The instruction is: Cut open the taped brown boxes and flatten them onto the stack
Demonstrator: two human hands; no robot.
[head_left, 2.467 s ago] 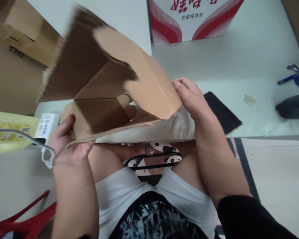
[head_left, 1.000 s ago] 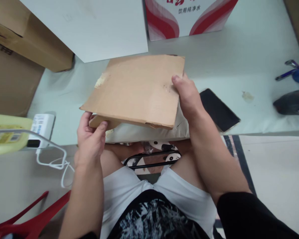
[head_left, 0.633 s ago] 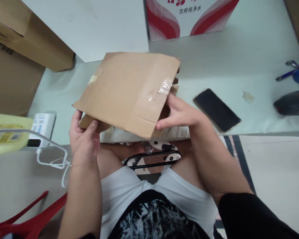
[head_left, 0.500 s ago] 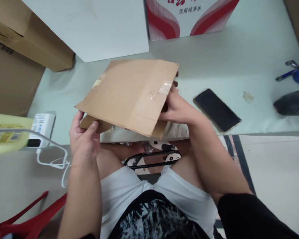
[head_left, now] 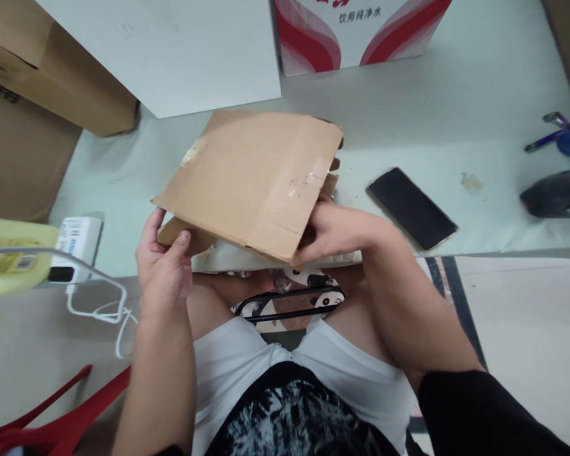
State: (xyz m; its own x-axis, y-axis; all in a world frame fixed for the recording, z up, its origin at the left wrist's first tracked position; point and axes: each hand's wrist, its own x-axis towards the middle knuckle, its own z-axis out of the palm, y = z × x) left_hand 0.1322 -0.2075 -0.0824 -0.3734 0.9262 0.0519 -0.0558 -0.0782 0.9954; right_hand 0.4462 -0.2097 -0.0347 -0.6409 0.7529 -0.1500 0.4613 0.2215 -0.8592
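A brown cardboard box (head_left: 251, 180), partly flattened, is held tilted over the near edge of the table. Clear tape and a torn patch show on its upper face, and loose flaps stick out at its right end and front left. My left hand (head_left: 164, 263) pinches a flap at the near left corner between thumb and fingers. At the right end, my right hand (head_left: 344, 231) grips the near corner, its thumb at the front edge and its fingertips hidden behind the cardboard.
A phone (head_left: 411, 208) lies to the right, with a dark mouse-like object (head_left: 555, 195) and a pen (head_left: 544, 141) beyond it. A white box (head_left: 180, 57), a red-and-white carton (head_left: 361, 38) and a brown carton (head_left: 90, 88) stand behind. At left are a power bank (head_left: 80, 244) and a yellow bottle (head_left: 16, 253).
My right hand has slid down along the box's right end to its near corner, and flaps there now show more. My left hand keeps its hold with little movement.
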